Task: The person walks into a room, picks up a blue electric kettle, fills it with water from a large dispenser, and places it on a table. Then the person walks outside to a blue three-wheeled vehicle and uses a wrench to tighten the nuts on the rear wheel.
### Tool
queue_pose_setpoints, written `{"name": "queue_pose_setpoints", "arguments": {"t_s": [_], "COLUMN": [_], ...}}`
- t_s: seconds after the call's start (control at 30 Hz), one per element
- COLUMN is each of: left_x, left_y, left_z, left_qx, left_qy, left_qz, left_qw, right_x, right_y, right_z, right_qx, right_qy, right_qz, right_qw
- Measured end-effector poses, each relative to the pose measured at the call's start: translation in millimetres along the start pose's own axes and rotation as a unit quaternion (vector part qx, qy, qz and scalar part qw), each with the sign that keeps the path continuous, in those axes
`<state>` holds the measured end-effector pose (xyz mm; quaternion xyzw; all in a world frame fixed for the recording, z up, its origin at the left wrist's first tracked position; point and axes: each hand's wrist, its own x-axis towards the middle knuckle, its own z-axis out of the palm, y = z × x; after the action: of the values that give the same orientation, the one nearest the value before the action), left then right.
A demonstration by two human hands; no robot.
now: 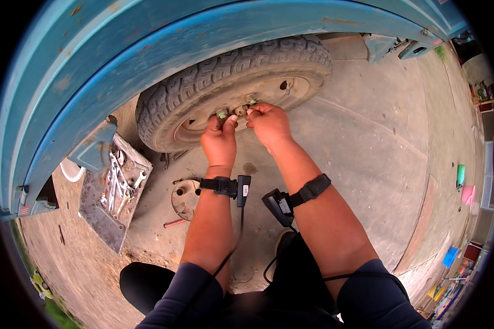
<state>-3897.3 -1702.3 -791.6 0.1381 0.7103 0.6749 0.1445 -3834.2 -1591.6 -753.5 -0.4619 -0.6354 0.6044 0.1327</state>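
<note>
Wheel (225,82) under blue vehicle body (121,60). Left hand (219,140) pinched on a hub nut (222,114); right hand (268,123) pinched on a neighbouring nut (251,99), hands nearly touching. Left of wheel: tray of wrenches (115,189). Below wheel: round hub cap (185,198) on concrete.

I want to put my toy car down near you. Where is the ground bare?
The widest bare patch is the concrete right of the right hand, between the tyre and the far kerb. It is crowded on the left: a metal plate with wrenches, a round hub cover and a small rod. At the wheel hub both hands, including the left hand, fill the space.
</note>
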Motion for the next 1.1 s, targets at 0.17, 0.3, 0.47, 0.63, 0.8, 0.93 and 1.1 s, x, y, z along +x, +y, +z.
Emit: {"name": "queue_pose_setpoints", "arguments": {"t_s": [0.17,0.3,0.47,0.63,0.8,0.93,1.1], "left_x": [2.0,-0.9,-12.5,-22.2,-27.8,-29.6,-32.4], "left_y": [9.3,14.8,35.4,43.8,47.0,46.5,47.1], "left_z": [0.8,-3.7,0.0,-0.7,1.2,2.3,6.4], "left_qx": [-0.024,-0.012,-0.074,-0.11,-0.128,-0.125,-0.118], "left_qy": [-0.009,-0.001,-0.017,-0.03,-0.029,-0.034,-0.039], "left_qz": [-0.036,-0.054,-0.166,-0.162,-0.168,-0.165,-0.157], "left_qw": [0.999,0.998,0.983,0.98,0.977,0.978,0.98], "right_x": [2.6,-9.2,-6.8,-9.1,-12.4,-11.0,-6.1], "right_y": [4.9,-16.2,-18.2,-18.5,-20.2,-21.0,-21.0], "right_z": [1.2,-2.1,-13.3,-10.6,-10.4,-11.2,-7.6], "right_qx": [0.011,0.052,0.164,0.232,0.242,0.24,0.225], "right_qy": [0.012,-0.03,-0.062,-0.071,-0.061,-0.064,-0.055], "right_qz": [0.003,0.051,0.131,0.165,0.171,0.176,0.174], "right_qw": [1.0,0.997,0.976,0.956,0.953,0.953,0.957]}}
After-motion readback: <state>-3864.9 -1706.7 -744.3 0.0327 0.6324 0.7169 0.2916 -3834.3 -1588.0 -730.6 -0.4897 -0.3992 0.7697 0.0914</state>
